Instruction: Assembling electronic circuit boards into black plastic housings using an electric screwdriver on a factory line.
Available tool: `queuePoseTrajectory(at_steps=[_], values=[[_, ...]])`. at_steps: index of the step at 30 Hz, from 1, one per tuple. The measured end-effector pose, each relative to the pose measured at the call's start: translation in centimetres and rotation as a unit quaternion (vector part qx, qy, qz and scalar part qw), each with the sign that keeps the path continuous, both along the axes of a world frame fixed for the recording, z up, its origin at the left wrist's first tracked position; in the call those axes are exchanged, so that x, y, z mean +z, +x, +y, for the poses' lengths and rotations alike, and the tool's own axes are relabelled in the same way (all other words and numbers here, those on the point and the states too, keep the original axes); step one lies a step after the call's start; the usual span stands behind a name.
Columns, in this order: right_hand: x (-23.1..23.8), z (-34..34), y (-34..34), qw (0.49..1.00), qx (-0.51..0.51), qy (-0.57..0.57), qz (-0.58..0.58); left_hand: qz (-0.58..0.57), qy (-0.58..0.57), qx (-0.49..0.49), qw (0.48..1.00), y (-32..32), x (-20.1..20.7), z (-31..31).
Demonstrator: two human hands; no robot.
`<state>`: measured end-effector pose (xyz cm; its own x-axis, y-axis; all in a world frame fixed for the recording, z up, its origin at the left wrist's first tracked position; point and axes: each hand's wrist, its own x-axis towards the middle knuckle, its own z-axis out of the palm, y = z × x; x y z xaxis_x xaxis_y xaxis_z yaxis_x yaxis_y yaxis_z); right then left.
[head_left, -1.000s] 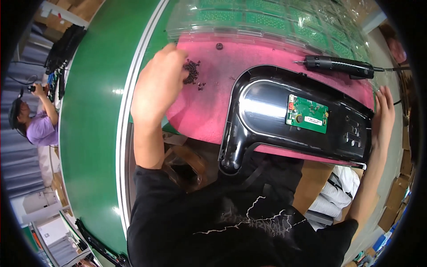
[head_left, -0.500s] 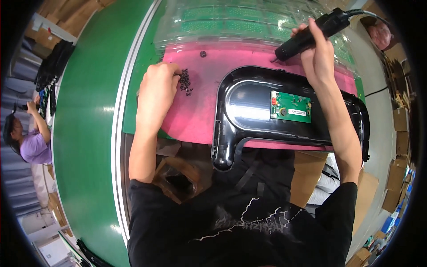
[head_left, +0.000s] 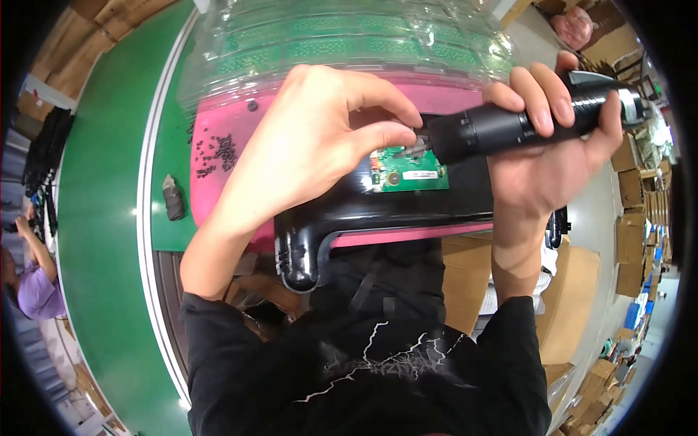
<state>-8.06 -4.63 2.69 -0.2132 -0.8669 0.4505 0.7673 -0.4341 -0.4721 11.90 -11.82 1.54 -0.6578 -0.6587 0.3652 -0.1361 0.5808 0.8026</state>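
While gripping driver [head_left: 465,136] in right hand [head_left: 542,163], curling left hand [head_left: 313,134] at bit [head_left: 417,150] (grasp unclear), likely loading it; next needing steadiness.

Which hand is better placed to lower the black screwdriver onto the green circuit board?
Probably the right hand: it grips the black electric screwdriver, whose tip overlaps the green circuit board in view. The left hand only has fingertips near that tip.
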Motion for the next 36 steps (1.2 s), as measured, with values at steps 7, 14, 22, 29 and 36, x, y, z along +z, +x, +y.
queuePoseTrajectory(at_steps=[7, 14, 22, 29, 36], values=[[0.9, 3.3, -1.7, 0.984, -0.045, -0.122, 0.118, 0.052, 0.247, -0.159, 0.954, -2.1, -2.1, -1.9], [0.3, 4.0, -2.2, 0.977, -0.062, -0.134, 0.157, 0.049, 0.256, -0.151, 0.954, -2.1, -3.6, -0.5], [-0.9, 3.8, -2.6, 0.966, -0.08, -0.144, 0.2, 0.064, 0.19, -0.145, 0.969, -1.8, -4.5, -0.3], [-1.2, 3.0, -2.8, 0.943, -0.085, -0.164, 0.277, 0.012, 0.245, -0.165, 0.955, -1.5, -4.2, -0.8], [-2.7, 0.7, -3.5, 0.936, -0.078, -0.118, 0.323, -0.067, 0.049, -0.041, 0.996, -1.3, -5.0, -0.9]])
